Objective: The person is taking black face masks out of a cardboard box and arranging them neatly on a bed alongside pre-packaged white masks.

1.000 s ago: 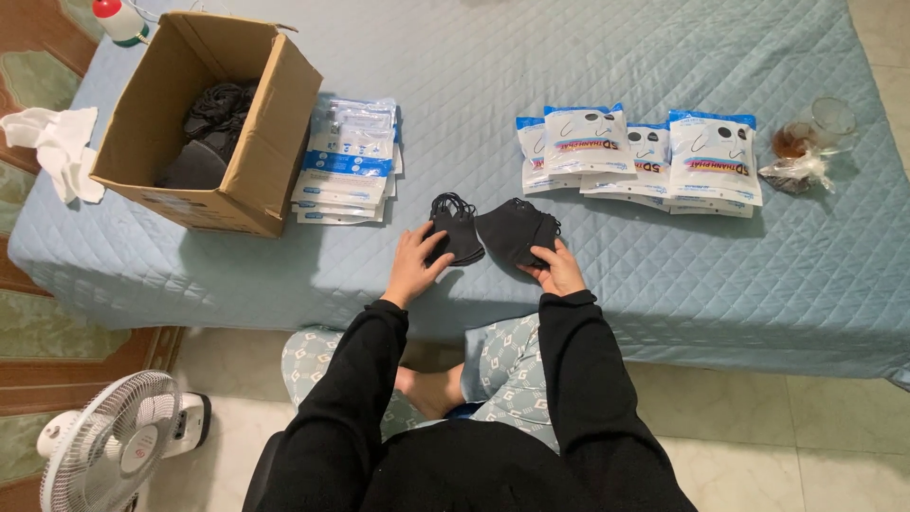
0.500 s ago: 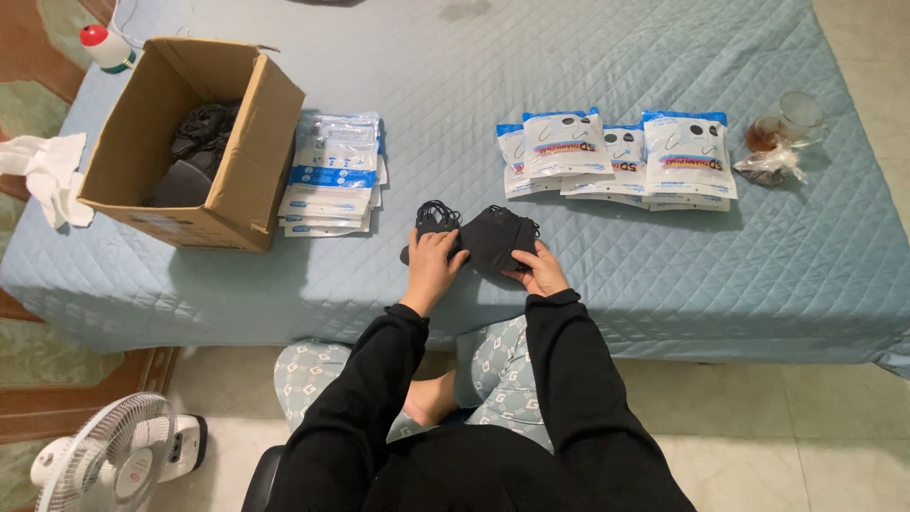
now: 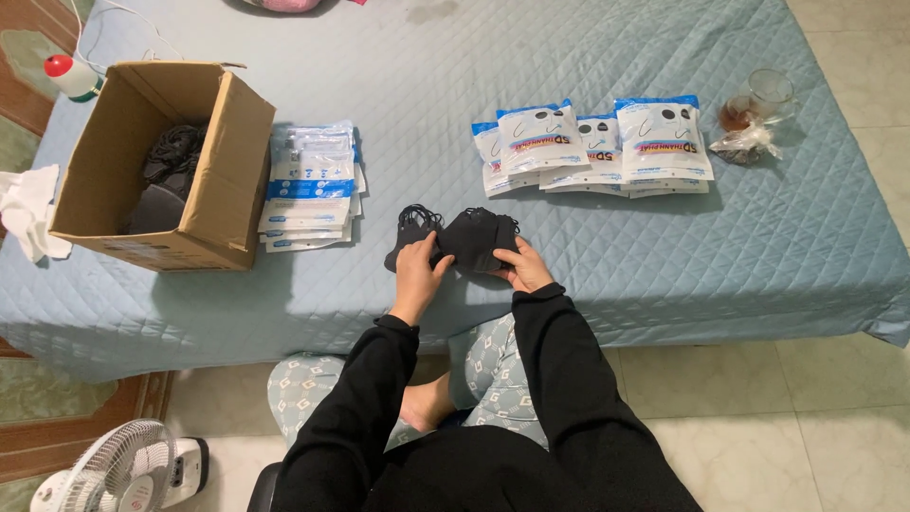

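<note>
Both hands, left hand (image 3: 419, 268) and right hand (image 3: 522, 270), pinch a small stack of black face masks (image 3: 464, 240): light, soft, floppy cloth, best held by the folded edges.

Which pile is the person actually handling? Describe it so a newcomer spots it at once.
Start at the blue quilted bed and go to its near edge, between the cardboard box and the row of white packets. There the left hand and right hand press a stack of black face masks: the only dark, unwrapped items lying on the quilt.
</note>
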